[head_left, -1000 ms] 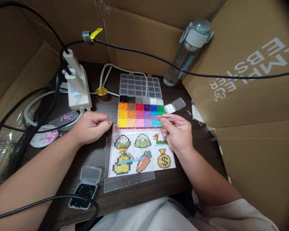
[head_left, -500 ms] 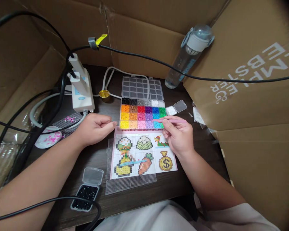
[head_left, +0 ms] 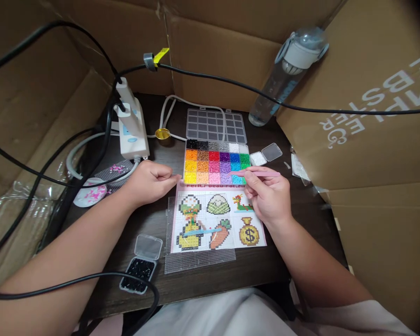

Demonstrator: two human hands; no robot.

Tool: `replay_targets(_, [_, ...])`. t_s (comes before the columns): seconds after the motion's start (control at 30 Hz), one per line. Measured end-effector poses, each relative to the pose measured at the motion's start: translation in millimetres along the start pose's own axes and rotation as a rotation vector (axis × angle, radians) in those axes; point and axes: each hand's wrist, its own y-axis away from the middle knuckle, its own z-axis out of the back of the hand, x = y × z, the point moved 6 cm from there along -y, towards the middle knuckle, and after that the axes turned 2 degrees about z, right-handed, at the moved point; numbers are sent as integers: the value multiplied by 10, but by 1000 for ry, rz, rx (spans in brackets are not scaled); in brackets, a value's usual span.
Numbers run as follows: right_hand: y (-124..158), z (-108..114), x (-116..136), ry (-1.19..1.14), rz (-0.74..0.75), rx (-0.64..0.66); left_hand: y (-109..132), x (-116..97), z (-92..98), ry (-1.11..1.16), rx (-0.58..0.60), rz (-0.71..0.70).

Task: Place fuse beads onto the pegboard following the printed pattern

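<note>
My right hand [head_left: 269,196] pinches pink tweezers [head_left: 255,173] whose tips point left over the purple and blue cells of the open bead box [head_left: 215,164]. My left hand [head_left: 151,181] is curled shut, resting on the table, its fingertips touching the box's left edge. In front of the box lies a pattern sheet [head_left: 217,219] with several pixel pictures on a clear pegboard [head_left: 196,261]. A blue tool [head_left: 199,231] lies across the sheet.
A small open case of black beads [head_left: 137,274] sits at the front left. A small open case of white beads [head_left: 257,158], a water bottle [head_left: 287,74], a white device [head_left: 131,123], a gold cap [head_left: 162,134], black cables and cardboard walls surround the dark table.
The view has shifted so everything sits further right. The tweezers' tips stay over the bead box's lower right cells. My left hand keeps its curled pose by the box.
</note>
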Motion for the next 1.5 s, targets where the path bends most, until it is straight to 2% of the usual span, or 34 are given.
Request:
replay_targets(0.6, [5, 1, 21, 15, 29, 4, -2, 58, 18, 7, -70, -10])
replay_targets(1.07, [-7, 6, 19, 37, -5, 15, 4, 70, 24, -31, -36, 54])
replay_targets(1.5, [-9, 4, 23, 39, 2, -2, 8, 70, 23, -43, -27, 51])
